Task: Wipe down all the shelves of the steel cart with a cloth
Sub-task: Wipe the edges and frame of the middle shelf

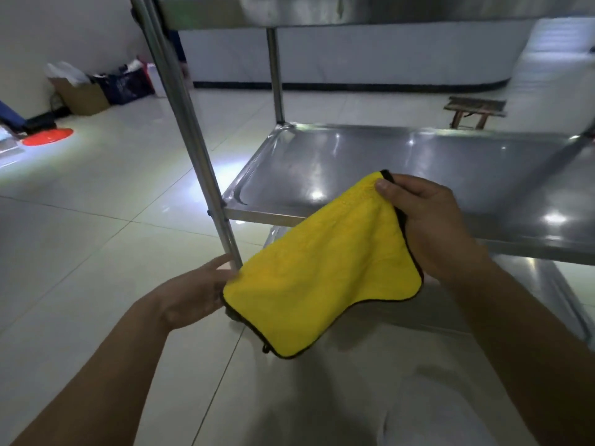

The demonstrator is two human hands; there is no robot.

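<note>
Two bare forearms reach out from the bottom of the frame, above a pale-trousered knee, as a person crouches at a steel cart (206, 175) on a tiled floor (80, 239). Between the hands hangs a yellow cloth (322, 272) with a dark trim, spread out in the air in front of the cart and touching none of its shelves. Its upper corner is pinched in the grip of the right hand (431, 220), thumb on the yellow face and fingers behind. At its lower left edge the left hand (196, 294) meets the fabric with its fingers hidden behind it, so whether that grip grasps the cloth or only steadies it cannot be told.

Just beyond the cloth lies the middle shelf (402, 165), a shallow steel tray whose near edge and front left corner are partly covered by the fabric; it gleams with reflected light, and whether it has been wiped cannot be read from its shine. Below it shows a strip of the bottom shelf (531, 291), and along the top edge of the frame the underside of the top shelf (354, 11). Judging by the raised cloth, wiping is not under way at this instant, and how much is left cannot be told.

Farther off stand a small wooden stool (473, 112), a cardboard box (85, 94) and a red dish (48, 136) by the wall.
</note>
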